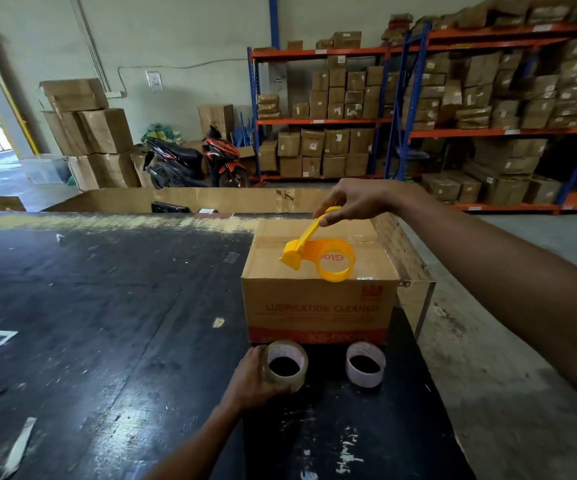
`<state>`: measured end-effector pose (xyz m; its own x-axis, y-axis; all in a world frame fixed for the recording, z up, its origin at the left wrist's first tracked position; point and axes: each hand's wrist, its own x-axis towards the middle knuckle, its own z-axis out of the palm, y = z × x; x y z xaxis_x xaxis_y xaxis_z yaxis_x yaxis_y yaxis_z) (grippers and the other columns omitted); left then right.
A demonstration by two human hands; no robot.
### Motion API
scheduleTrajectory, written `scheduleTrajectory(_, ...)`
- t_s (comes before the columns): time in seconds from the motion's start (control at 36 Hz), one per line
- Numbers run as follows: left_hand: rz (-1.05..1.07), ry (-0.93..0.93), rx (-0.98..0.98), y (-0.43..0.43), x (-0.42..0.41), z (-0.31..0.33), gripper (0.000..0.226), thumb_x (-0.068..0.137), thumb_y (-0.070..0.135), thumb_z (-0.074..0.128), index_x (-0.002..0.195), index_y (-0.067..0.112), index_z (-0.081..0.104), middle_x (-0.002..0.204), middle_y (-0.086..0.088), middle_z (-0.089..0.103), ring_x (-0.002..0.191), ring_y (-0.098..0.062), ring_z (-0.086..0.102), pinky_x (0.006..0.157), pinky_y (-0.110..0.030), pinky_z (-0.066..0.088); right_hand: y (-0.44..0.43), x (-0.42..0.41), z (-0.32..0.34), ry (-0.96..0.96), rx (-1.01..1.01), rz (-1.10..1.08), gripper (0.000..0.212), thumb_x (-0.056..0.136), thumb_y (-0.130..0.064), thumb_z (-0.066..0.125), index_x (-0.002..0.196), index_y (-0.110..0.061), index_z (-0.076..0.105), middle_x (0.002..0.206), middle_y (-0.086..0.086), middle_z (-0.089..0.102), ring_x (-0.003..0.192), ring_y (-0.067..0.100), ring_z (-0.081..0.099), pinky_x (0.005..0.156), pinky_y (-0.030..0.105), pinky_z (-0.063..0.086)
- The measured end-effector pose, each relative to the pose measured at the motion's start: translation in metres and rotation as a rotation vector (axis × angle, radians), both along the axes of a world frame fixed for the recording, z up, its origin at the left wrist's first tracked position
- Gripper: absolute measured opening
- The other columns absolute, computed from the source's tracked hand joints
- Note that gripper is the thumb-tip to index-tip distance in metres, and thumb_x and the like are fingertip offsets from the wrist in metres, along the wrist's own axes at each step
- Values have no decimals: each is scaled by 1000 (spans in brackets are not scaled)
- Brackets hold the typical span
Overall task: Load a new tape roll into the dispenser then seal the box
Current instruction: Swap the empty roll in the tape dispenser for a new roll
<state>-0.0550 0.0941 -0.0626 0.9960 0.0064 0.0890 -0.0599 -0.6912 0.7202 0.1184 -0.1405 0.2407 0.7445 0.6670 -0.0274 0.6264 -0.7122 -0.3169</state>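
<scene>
Head view: box point(318, 299) lettering partly blurred

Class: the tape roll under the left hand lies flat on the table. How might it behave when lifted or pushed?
The tape roll lies on its flat face, so pushed it probably slides rather than rolls. Its clear, glossy side may be slippery. The left hand spans it, so likely light.

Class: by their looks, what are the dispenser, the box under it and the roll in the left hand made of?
Dispenser: glossy yellow plastic, probably, moulded in one colour.
Box: matte brown cardboard with printed lettering.
Roll: clear glossy tape, likely on a card core.
</scene>
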Motion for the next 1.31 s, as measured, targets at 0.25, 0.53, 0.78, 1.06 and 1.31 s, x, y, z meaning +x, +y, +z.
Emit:
scheduleTrajectory(0.25,-131,-430,-113,-40,13,61,94,67,47,94,144,23,46,137,11,53,128,-8,55,103,-27,52,-1,-5,5,-13,15,10,33,96,-36,66,127,-24,70,118,-14,61,95,-3,53,74,20,41)
scheduleTrajectory(0.53,38,-637,-309,-97,31,109,101,71,35,92,153,12,36,143,0,50,137,-9,49,114,-33,47,-7,-16,4,31,61,16,34,95,-37,67,128,-26,69,122,-14,61,102,1,55,80,24,44)
scheduleTrajectory(0.78,80,-602,-401,-124,29,113,103,71,34,93,155,19,34,150,9,50,140,-1,47,116,-24,43,-34,-24,1,46,75,-35,38,92,-43,69,127,-28,70,125,-6,66,111,17,62,93,43,56)
scheduleTrajectory(1.06,95,-604,-365,-132,29,113,106,73,27,93,158,14,32,152,-2,53,142,-5,46,114,-7,31,-45,-36,11,81,151,-39,36,94,-39,68,124,-21,72,123,0,65,110,18,61,89,39,58)
scheduleTrajectory(1.31,144,-561,-517,-123,37,112,107,71,28,93,157,23,29,154,2,48,144,-11,46,114,-43,49,-46,-41,15,123,223,-63,38,92,-43,69,125,-25,71,122,1,66,109,17,64,89,44,60)
